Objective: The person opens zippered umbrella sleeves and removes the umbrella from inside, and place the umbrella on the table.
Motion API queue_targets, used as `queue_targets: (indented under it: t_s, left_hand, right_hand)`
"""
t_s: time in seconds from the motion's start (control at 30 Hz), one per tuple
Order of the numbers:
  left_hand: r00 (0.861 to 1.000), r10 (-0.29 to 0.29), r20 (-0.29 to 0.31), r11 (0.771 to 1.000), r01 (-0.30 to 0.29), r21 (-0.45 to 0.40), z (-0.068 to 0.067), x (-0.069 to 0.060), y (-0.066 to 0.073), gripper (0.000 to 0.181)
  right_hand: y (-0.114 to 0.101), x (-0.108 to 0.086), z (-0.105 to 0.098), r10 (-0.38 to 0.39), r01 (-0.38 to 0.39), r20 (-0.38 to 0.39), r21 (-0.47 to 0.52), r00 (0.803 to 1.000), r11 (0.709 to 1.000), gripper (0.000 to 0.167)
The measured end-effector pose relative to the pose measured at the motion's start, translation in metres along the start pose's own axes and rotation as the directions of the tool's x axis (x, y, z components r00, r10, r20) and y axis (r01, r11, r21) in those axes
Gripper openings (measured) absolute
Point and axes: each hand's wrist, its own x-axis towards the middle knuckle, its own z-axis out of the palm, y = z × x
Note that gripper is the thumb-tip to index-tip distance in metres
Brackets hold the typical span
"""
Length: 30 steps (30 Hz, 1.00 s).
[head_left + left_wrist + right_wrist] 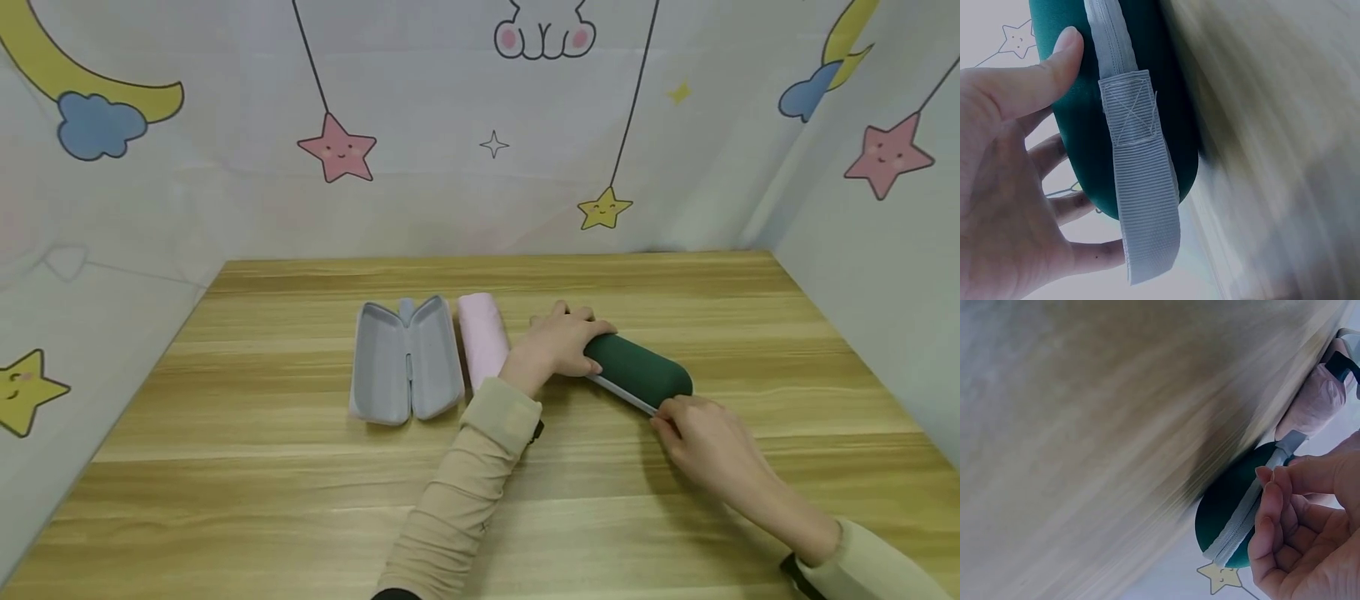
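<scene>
A dark green, round-ended zip case (639, 369) lies slantwise on the table, a pale zip running along its side. My left hand (564, 342) grips its far-left end, the thumb on the near side and the fingers spread over the other. A ribbed light strap loop (1145, 206) hangs from that end. At the near-right end, my right hand (712, 437) has thumb and index finger pinched together at the zip (1235, 526). The fingertips hide the zip pull, if one is there. In the left wrist view the zip looks closed beside the strap.
Left of the hands, a light grey hinged case (381, 364) lies spread open on the wooden table (247, 492). Between it and my left forearm is a pink, soft-looking rolled bundle (482, 333). Printed cloth walls (435, 208) rise at the back and sides.
</scene>
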Motion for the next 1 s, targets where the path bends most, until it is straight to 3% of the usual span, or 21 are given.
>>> queue_targets:
  t_s: [1.0]
  left_hand:
    - [1.000,-0.008,0.003,1.000,0.008,0.006,0.001,-0.001,0.002,0.057]
  right_hand:
    - [-0.012,0.007,-0.001,0.020,-0.019,0.035,-0.036,0.999,0.999,0.015]
